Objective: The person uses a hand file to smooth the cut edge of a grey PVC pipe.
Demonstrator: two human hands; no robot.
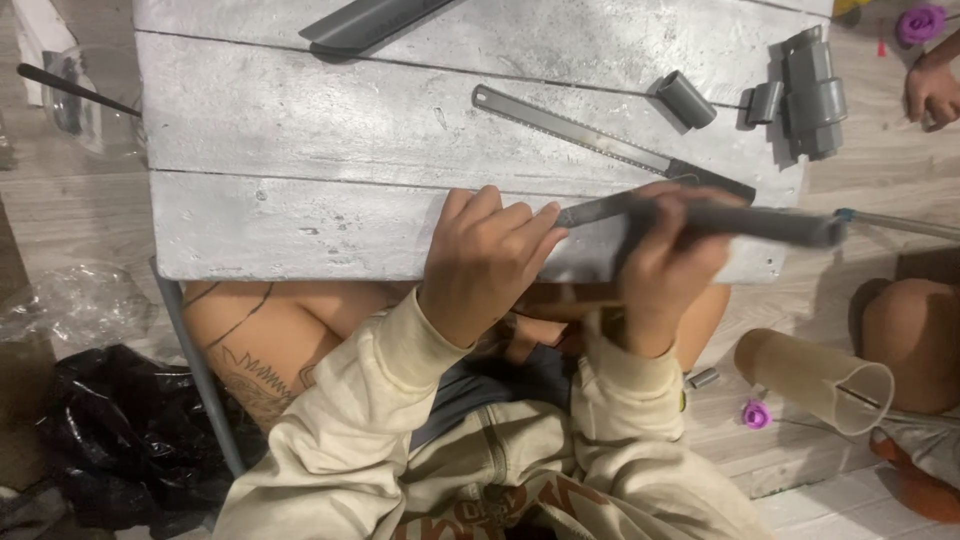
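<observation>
Left hand (487, 258) curled down on the near edge of the whitewashed wooden plank table (300, 130), fingertips pinning the tip of a thin flat metal blade (592, 209). Right hand (668, 262) wrapped tight around a long dark grey plastic pipe (770, 224), blurred, lying sideways over the table's near edge and pointing to 3 o'clock. Hard to tell whether blade and pipe actually touch. Hands close together, just beside each other, cream sweatshirt sleeves (370, 400) below them. At 12 o'clock from the hands, a grey hacksaw blade with dark handle (600, 145) flat on the planks, diagonal. Up at 1 o'clock, a short grey pipe stub (686, 99) and a chunky grey pipe fitting (812, 92) right by the table's far corner. Grey angled plastic strip (365, 22) at 11 o'clock. Translucent tan plastic tube (812, 380) on the floor at 4 o'clock, small purple flower-shaped bit (757, 414) beside it. Crumpled black plastic bag (130, 440) at 8 o'clock. Another person's hand (932, 90) at the far 2 o'clock corner.
</observation>
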